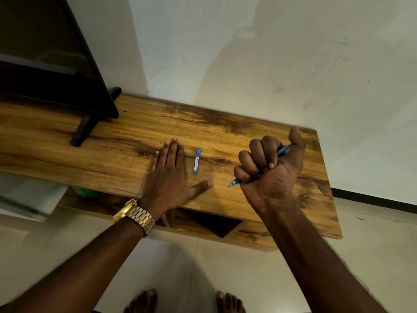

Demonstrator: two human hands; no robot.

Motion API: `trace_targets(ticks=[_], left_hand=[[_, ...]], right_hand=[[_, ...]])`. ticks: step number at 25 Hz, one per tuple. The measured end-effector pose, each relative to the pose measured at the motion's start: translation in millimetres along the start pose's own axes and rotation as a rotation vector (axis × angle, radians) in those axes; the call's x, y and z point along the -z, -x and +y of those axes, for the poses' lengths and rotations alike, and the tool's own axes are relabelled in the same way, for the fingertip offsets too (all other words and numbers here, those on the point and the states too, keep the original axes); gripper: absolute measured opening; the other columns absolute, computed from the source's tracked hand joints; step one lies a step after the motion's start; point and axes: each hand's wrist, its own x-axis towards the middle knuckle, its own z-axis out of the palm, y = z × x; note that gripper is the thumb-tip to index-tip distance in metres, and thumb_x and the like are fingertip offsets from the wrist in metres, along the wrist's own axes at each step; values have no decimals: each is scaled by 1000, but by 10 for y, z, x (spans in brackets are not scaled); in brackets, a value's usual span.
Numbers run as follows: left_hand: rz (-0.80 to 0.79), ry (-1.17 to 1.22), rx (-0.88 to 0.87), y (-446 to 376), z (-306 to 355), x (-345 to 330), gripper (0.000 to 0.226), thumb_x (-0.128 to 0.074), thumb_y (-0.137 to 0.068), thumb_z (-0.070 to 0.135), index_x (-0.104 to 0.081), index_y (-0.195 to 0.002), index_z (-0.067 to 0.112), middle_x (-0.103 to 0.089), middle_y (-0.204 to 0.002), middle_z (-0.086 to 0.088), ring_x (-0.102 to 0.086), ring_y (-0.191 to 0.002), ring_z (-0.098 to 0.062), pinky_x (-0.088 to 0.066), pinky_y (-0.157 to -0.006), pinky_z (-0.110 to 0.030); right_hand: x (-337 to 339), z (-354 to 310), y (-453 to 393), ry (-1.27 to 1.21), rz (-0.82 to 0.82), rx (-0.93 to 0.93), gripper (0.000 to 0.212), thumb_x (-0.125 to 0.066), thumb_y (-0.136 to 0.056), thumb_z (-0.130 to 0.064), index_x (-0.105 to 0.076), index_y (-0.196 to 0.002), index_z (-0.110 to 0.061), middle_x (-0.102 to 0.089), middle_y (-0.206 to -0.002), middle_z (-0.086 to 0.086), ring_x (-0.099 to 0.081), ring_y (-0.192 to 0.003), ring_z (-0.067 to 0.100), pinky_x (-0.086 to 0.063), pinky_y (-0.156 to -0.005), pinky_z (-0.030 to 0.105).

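Note:
My right hand [269, 168] grips a blue pen [283, 150] in a fist above the wooden cabinet top [126, 141]; the pen's tip sticks out below the fist and points down-left. A small blue lead tube [197, 161] lies on the wood between my hands. My left hand [170, 175] rests flat on the top with fingers straight and thumb spread toward the tube, not touching it. A gold watch sits on the left wrist.
A black TV [52, 59] stands on its leg [82, 129] at the cabinet's left end. A white wall runs behind. An open compartment [209, 222] shows under the top. My bare feet stand on the tiled floor [185, 267].

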Motion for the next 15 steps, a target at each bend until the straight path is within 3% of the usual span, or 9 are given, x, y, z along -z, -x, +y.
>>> trace_targets(ticks=[5,15], left_hand=[[-1,9,9,8,-2,10,150,-11,-64,113,7,-173,11,16,-182,-10,12,-170,-26,0,-137,-49],[4,-5,7,11,18,28,145,-24,-71,110,8,-173,12,16,-182,-11,11,-170,-27,0,-137,-49]], right_hand=[[5,-7,-4,-9,-6,15,66,-27,-109,-55,-25,-53,-20,-17,-50,-4,-11,-44,11,-9,-50,22],[4,-12,-7,0,1,21,63,-31,-107,-52,-23,-53,-21,-17,-50,-4,-11,-43,11,-9,-49,21]])
